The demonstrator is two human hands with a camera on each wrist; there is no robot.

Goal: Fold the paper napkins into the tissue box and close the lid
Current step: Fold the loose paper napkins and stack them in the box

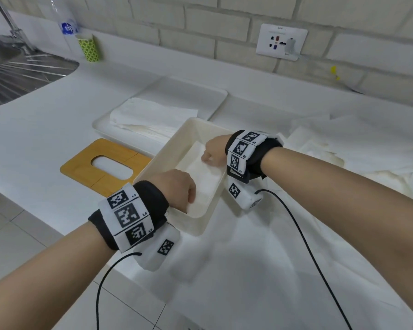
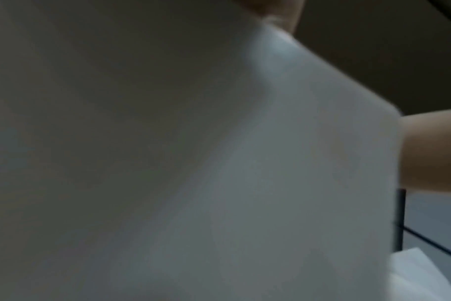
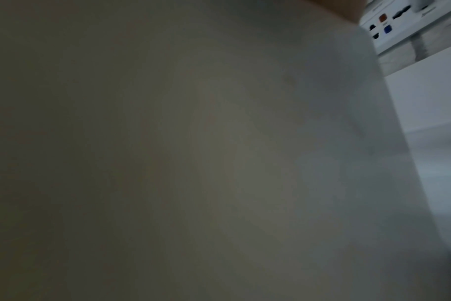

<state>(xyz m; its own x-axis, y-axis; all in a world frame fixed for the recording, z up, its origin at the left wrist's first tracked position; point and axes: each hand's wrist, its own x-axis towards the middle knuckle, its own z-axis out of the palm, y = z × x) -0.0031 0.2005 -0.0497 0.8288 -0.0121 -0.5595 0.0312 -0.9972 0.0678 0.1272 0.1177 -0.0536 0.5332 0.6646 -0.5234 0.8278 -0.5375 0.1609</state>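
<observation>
The cream tissue box (image 1: 162, 156) stands open in the middle of the counter. A folded white napkin (image 1: 202, 177) lies inside it. My left hand (image 1: 191, 198) reaches into the near end of the box, fingers curled down on the napkin's near edge. At the far end my right hand (image 1: 206, 159) pinches the napkin's far edge. The fingertips of both are partly hidden. Left of the box, the wooden lid (image 1: 81, 167) with its oval slot lies flat on the counter. Both wrist views are filled by the box wall (image 2: 219, 163), which shows blurred and dim (image 3: 193, 163).
A white tray (image 1: 208, 96) behind the box holds a stack of napkins (image 1: 150, 113). Loose unfolded napkins (image 1: 343, 148) spread over the counter to the right and in front. A sink (image 1: 14, 75), a bottle (image 1: 65, 20) and a green cup (image 1: 90, 48) stand far left. A wall socket (image 1: 281, 41) is at the back.
</observation>
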